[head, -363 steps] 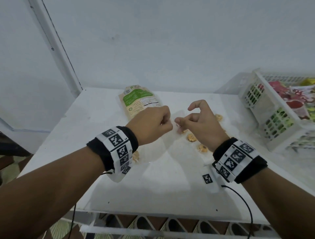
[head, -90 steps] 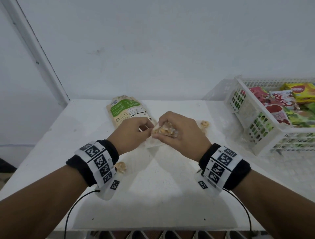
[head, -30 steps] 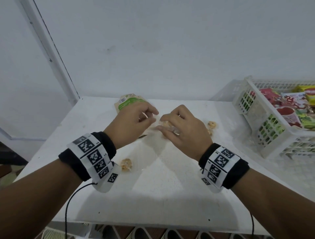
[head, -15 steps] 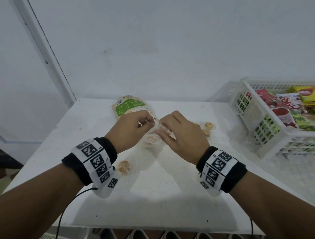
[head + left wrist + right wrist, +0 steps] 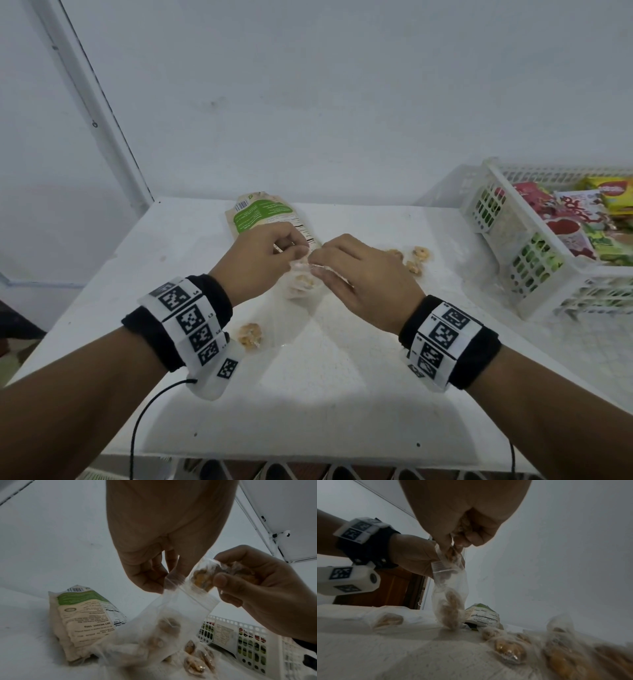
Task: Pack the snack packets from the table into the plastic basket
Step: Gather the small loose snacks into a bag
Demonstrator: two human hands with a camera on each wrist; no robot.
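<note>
My left hand (image 5: 291,248) pinches the mouth of a clear zip bag (image 5: 180,608) that hangs down to the table (image 5: 308,394). Small snack packets (image 5: 452,604) show through the bag's lower part. My right hand (image 5: 318,263) pinches one small clear snack packet (image 5: 200,577) right at the bag's mouth. A larger packet with a green label (image 5: 263,212) lies flat just behind my hands. One small packet (image 5: 250,335) lies by my left wrist. A few more small packets (image 5: 414,257) lie to the right of my right hand.
The white plastic basket (image 5: 513,246) stands at the table's right edge, with several colourful snack packets (image 5: 575,219) inside. A white wall runs along the table's back. A brown wooden door (image 5: 390,588) shows past the left side.
My right hand has brought the small packet to the bag's mouth. The bag now hangs lower between my hands. Both hands stayed close together over the middle of the table.
</note>
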